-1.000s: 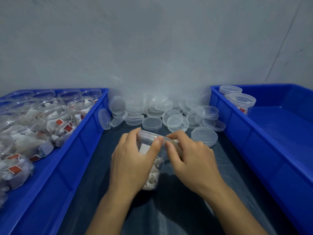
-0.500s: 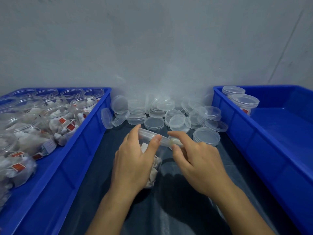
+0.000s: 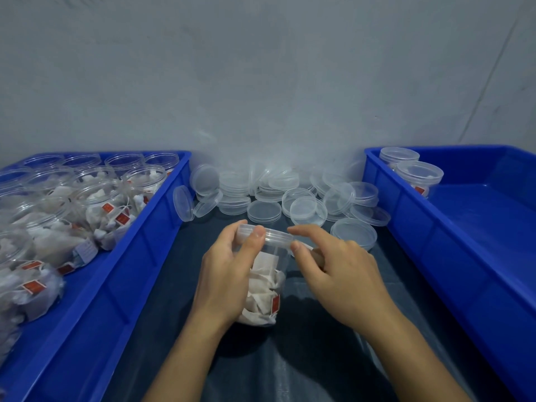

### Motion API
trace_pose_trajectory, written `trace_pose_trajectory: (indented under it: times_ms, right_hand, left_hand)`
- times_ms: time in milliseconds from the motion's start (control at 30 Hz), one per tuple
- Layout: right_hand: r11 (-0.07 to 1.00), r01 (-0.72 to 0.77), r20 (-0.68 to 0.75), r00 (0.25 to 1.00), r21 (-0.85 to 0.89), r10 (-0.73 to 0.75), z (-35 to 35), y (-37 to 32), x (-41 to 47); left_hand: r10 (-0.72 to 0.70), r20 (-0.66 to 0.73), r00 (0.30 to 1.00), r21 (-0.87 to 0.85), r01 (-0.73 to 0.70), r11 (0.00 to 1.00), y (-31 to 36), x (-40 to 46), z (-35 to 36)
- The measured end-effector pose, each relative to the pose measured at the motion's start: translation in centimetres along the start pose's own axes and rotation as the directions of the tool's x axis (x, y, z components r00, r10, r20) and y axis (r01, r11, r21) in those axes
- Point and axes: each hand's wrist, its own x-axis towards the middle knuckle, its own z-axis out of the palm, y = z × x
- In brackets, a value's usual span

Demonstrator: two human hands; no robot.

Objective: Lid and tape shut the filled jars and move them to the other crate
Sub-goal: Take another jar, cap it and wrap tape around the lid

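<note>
- jar [image 3: 262,281] stands on the desk [image 3: 319,358] between my hands; my left hand [image 3: 224,281] wraps its side, left thumb across the lid [image 3: 265,237] rim
- change over the last second: my right hand [image 3: 340,274] has slid off the lid front to just right of it; index tip touches the rim; something small and pale sits under those curled fingers [image 3: 300,248], probably tape; can't tell for sure
- lid looks seated, slightly tilted in view; so lidding looks done, taping is the step in hand
- right crate [image 3: 464,256] holds two lidded jars [image 3: 419,177] beyond my right fingers; left crate [image 3: 121,274] full of open ones
</note>
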Motion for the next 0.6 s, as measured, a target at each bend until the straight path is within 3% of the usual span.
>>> trace_pose_trajectory:
  times_ms: [133, 267, 367, 467, 600]
  right_hand:
    - [1.000, -0.017, -0.034, 0.999, -0.008, 0.017, 0.1, -0.1, -0.2]
    - [0.999, -0.031, -0.083, 0.996, -0.009, 0.030, 0.3, -0.2, -0.3]
    - [1.000, -0.025, -0.100, 0.995, -0.007, 0.024, 0.3, -0.5, -0.4]
    - [1.000, -0.006, -0.113, 0.994, -0.011, 0.004, 0.3, -0.8, -0.7]
    - [0.999, 0.017, -0.118, 0.993, -0.039, -0.021, 0.4, -1.2, -0.8]
  left_hand:
    - [-0.010, 0.036, 0.999, -0.069, 0.013, 0.998, -0.1, 0.1, 0.1]
    - [-0.006, 0.069, 0.998, -0.024, 0.008, 1.000, 0.0, -0.1, -0.1]
    - [0.017, 0.056, 0.998, 0.122, -0.024, 0.992, 0.4, -0.5, 0.1]
    - [0.045, -0.001, 0.999, 0.396, -0.041, 0.917, 1.3, -1.0, 0.5]
    - [0.025, -0.056, 0.998, 0.516, 0.007, 0.857, 1.7, -1.2, 0.4]
